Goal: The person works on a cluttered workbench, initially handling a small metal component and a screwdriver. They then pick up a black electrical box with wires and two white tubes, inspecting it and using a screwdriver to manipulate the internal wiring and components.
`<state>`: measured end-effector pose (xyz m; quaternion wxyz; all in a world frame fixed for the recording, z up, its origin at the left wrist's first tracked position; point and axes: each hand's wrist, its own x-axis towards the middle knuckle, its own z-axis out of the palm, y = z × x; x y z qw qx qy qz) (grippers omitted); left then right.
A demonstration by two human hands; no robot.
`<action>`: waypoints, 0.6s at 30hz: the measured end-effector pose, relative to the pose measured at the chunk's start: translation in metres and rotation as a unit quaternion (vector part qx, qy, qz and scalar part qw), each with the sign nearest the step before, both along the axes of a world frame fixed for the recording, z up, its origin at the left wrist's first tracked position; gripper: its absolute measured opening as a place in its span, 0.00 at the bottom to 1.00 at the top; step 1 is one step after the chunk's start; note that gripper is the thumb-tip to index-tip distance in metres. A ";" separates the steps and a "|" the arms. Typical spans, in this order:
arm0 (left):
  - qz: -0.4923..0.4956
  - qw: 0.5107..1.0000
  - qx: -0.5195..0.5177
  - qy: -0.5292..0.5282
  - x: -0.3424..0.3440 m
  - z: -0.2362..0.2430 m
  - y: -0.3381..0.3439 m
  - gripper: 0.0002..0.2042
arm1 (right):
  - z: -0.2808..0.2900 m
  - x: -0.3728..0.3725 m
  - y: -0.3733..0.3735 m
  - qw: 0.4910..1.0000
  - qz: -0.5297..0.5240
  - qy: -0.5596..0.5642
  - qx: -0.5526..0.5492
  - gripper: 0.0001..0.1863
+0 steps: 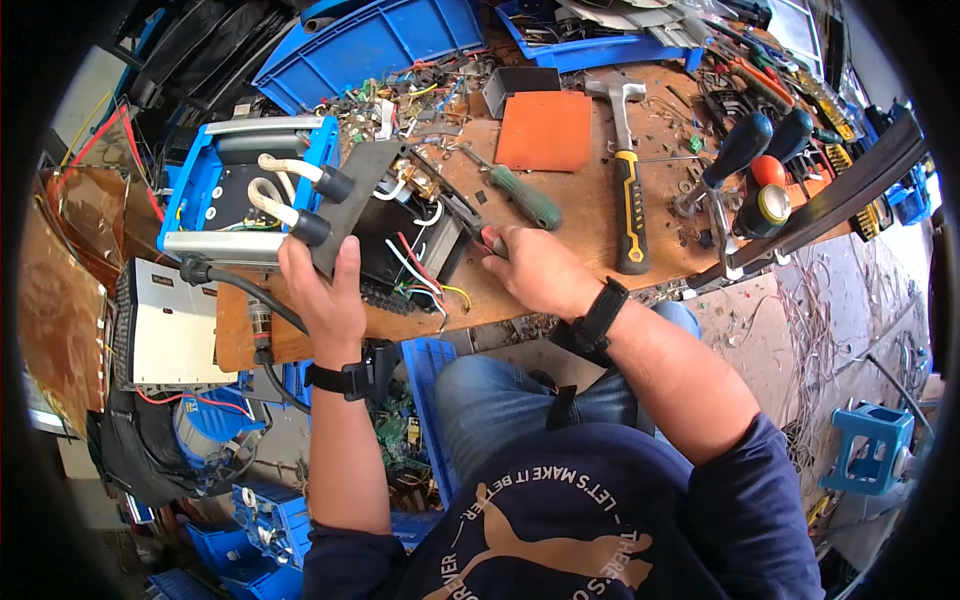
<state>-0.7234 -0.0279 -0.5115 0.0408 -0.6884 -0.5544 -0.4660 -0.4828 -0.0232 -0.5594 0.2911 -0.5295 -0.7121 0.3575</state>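
Note:
A dark flat panel (357, 190) stands tilted on the workbench, joined to an opened black electrical unit (415, 230) with loose white, red and yellow wires. My left hand (325, 295) grips the panel's lower left edge, thumb on its face and other fingers partly hidden behind. Beside that hand, thick white cables (270, 200) run into black connectors (330, 183). My right hand (545, 270) is closed around pliers (488, 238) with a red handle. Their jaws reach the unit's right side; whether they bite on anything cannot be seen. A green-handled screwdriver (525, 197) lies just beyond my right hand.
A blue-framed case (325, 140) sits at the left. Further right are an orange sheet (545, 130), a hammer (629, 200) and several hand tools. Blue bins (370, 50) line the back. A black cable (250, 290) crosses the bench's left end. Scraps litter the surface.

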 end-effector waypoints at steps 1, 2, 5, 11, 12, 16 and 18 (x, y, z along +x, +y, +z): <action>0.005 1.000 -0.009 -0.007 -0.006 0.002 0.002 0.20 | 0.003 -0.007 0.001 1.000 -0.006 -0.004 0.008 0.18; 0.010 1.000 -0.019 -0.013 -0.013 0.005 0.005 0.20 | 0.007 -0.011 0.000 1.000 -0.014 -0.021 0.002 0.17; 0.043 0.998 -0.029 -0.040 -0.010 0.008 0.002 0.19 | -0.007 -0.017 0.000 0.997 -0.025 0.004 0.079 0.14; 0.073 0.997 -0.013 -0.037 -0.012 0.004 -0.007 0.17 | 0.007 -0.018 0.007 0.943 0.082 0.197 -0.254 0.14; 0.066 0.997 0.001 -0.032 -0.013 0.003 -0.009 0.18 | 0.022 -0.015 0.005 0.947 0.097 0.143 -0.270 0.12; 0.036 0.999 0.031 -0.012 -0.007 -0.006 -0.016 0.23 | 0.030 0.003 -0.012 0.956 0.090 0.113 -0.256 0.08; 0.026 0.999 0.044 0.006 -0.001 -0.005 -0.020 0.24 | 0.045 0.011 -0.027 0.951 0.097 0.107 -0.274 0.07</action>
